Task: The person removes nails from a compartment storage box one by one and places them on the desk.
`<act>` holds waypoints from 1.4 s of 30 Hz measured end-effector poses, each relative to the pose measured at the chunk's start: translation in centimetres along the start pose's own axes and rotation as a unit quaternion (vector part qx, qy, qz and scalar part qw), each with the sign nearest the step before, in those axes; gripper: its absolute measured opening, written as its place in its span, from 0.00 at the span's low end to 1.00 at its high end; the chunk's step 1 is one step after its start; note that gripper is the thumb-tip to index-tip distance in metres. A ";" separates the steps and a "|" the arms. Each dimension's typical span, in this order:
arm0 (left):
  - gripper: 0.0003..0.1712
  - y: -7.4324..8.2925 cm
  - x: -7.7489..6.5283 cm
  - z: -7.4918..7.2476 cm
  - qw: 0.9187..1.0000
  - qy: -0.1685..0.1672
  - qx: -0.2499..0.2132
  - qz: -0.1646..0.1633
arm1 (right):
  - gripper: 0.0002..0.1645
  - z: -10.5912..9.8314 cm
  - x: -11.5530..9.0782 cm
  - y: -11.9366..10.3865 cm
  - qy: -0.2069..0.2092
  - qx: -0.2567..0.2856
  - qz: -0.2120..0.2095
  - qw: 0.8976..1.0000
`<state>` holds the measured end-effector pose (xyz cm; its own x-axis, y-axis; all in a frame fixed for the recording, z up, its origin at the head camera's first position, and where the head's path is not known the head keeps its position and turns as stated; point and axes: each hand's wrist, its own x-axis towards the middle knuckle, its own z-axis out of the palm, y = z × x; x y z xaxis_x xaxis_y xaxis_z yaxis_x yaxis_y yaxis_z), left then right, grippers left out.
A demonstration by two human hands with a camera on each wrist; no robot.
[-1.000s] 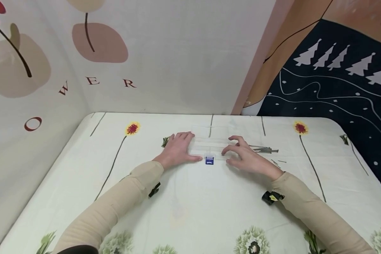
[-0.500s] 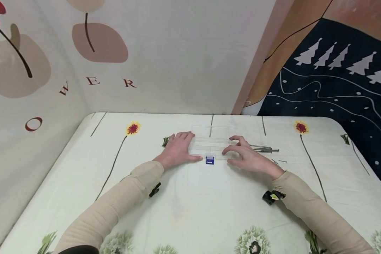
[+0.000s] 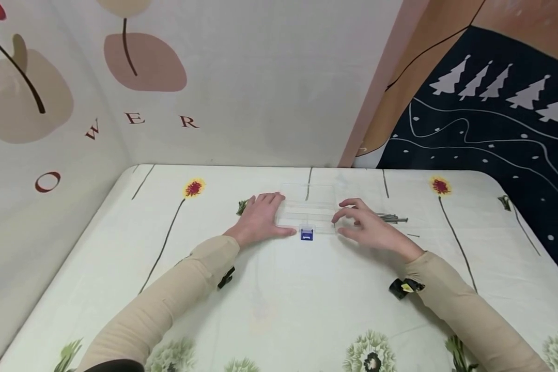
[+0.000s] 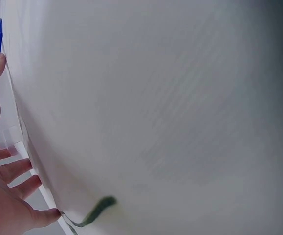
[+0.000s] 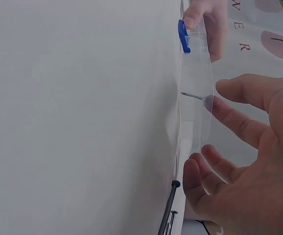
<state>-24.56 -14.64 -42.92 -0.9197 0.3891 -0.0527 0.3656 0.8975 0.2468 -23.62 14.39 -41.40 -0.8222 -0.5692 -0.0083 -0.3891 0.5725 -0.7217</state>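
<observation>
A clear plastic box [image 3: 316,223] with a blue latch [image 3: 306,235] lies on the cloth, its clear lid [image 3: 323,192] spread out behind. My left hand [image 3: 260,219] rests at the box's left end, fingers spread, thumb along the front edge near the latch. My right hand [image 3: 365,225] is at the right end, fingers loosely bent and apart. In the right wrist view a small nail [image 5: 192,96] stands almost upright, point down, seen through the clear wall. Its head is at my index fingertip; whether that finger touches it, I cannot tell.
Several long nails [image 3: 392,218] lie in a bundle to the right of the box, partly behind my right hand. One small nail [image 3: 413,236] lies on the cloth nearer to me. A white printed curtain [image 3: 260,103] hangs behind the table.
My right hand has shifted slightly to the right, away from the box's middle. A small nail now shows by its fingertip. The left hand and the box have stayed in place.
</observation>
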 end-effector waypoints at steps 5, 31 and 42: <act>0.55 -0.1 0.0 0.2 1.000 0.000 -0.005 0.000 | 0.10 0.0 -0.2 0.1 0.002 -0.001 0.001 1.000; 0.54 -0.1 0.0 0.1 1.000 -0.003 -0.008 0.000 | 0.06 0.2 -0.2 0.1 -0.001 0.016 -0.005 1.000; 0.55 -0.1 0.0 0.0 1.000 -0.004 -0.006 0.000 | 0.04 0.1 0.0 0.1 -0.006 0.011 -0.014 1.000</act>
<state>-24.63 -14.74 -42.98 -0.9185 0.3909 -0.0599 0.3641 0.8950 0.2578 -23.63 14.39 -41.57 -0.8061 -0.5918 0.0034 -0.4018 0.5431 -0.7373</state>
